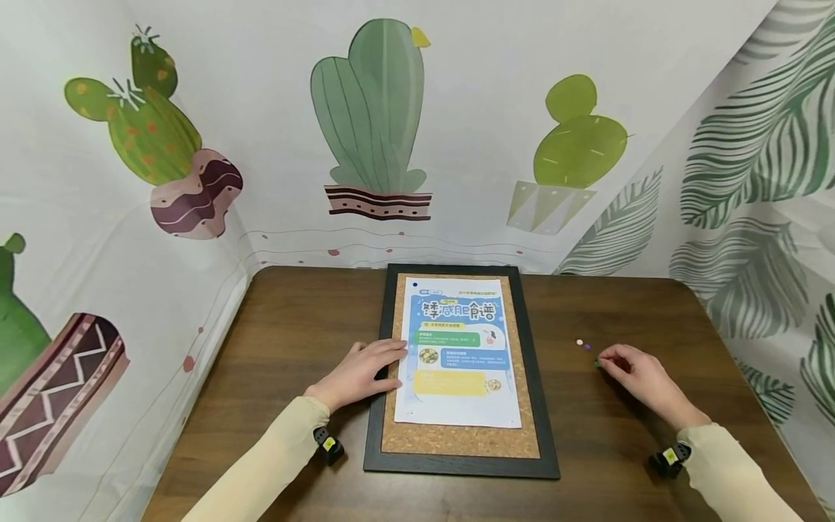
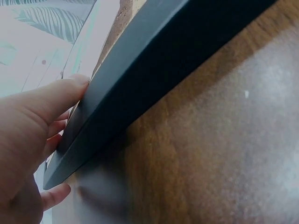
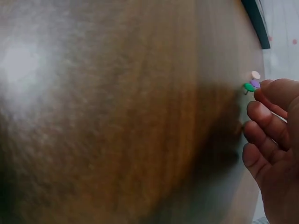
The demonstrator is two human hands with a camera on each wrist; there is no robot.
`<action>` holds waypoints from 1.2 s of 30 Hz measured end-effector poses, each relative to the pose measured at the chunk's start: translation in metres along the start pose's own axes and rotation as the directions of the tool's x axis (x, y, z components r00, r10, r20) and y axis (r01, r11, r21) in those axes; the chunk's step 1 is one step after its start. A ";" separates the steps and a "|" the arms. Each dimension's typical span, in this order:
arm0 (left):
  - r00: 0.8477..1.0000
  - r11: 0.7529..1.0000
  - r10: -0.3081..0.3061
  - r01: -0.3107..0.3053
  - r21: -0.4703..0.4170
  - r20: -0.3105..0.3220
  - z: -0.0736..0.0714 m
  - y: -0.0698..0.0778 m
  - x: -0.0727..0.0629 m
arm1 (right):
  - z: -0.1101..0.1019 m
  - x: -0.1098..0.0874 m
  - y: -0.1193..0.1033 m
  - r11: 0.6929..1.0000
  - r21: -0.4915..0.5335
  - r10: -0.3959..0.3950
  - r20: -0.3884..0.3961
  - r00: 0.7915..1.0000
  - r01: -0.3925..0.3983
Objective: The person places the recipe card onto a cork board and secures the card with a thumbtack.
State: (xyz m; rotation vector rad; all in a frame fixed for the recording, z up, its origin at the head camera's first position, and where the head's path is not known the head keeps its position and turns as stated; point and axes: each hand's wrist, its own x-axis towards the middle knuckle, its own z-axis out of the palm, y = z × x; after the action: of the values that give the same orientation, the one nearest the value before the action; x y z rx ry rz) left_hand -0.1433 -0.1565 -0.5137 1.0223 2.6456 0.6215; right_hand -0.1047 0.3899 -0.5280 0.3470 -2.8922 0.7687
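A printed sheet (image 1: pixel 463 406) with coloured blocks lies on a cork board (image 1: pixel 457 441) in a black frame (image 1: pixel 457 465). At the sheet's top left corner sits a dark blue pushpin (image 1: pixel 414 284). My left hand (image 1: pixel 357 373) rests across the frame's left side, its extended fingers touching the sheet's left edge. To the right of the board, the thumb and index fingertips of my right hand (image 1: pixel 639 378) pinch a green thumbtack (image 3: pixel 249 87). Its metal point shows in the right wrist view. A white thumbtack (image 1: pixel 579 341) and a purple thumbtack (image 1: pixel 587 346) lie just beyond these fingertips.
The board lies flat on a brown wooden table (image 1: pixel 280 319). Behind and beside the table hangs a white cloth (image 1: pixel 470 145) printed with cacti and leaves. A dark wrist camera is strapped over each beige sleeve (image 1: pixel 261 460).
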 end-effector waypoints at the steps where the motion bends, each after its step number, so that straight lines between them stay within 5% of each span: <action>1: 1.000 1.000 0.001 -0.001 0.000 0.000 0.000 0.000 0.000 | 0.001 -0.001 0.001 1.000 -0.003 0.002 -0.006 1.000 -0.002; 24: 1.000 1.000 -0.002 0.002 -0.016 -0.003 0.000 0.000 0.000 | 0.008 -0.003 -0.001 1.000 0.008 -0.011 -0.071 0.997 0.011; 36: 1.000 1.000 0.008 -0.008 -0.021 -0.007 0.000 0.000 0.000 | 0.010 -0.002 -0.003 1.000 0.002 -0.016 -0.009 1.000 0.016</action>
State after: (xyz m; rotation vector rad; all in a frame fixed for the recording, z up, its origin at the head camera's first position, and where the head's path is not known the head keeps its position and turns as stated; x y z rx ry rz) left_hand -0.1433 -0.1566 -0.5133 1.0275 2.6365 0.6548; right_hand -0.1029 0.3833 -0.5356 0.3658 -2.8765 0.7686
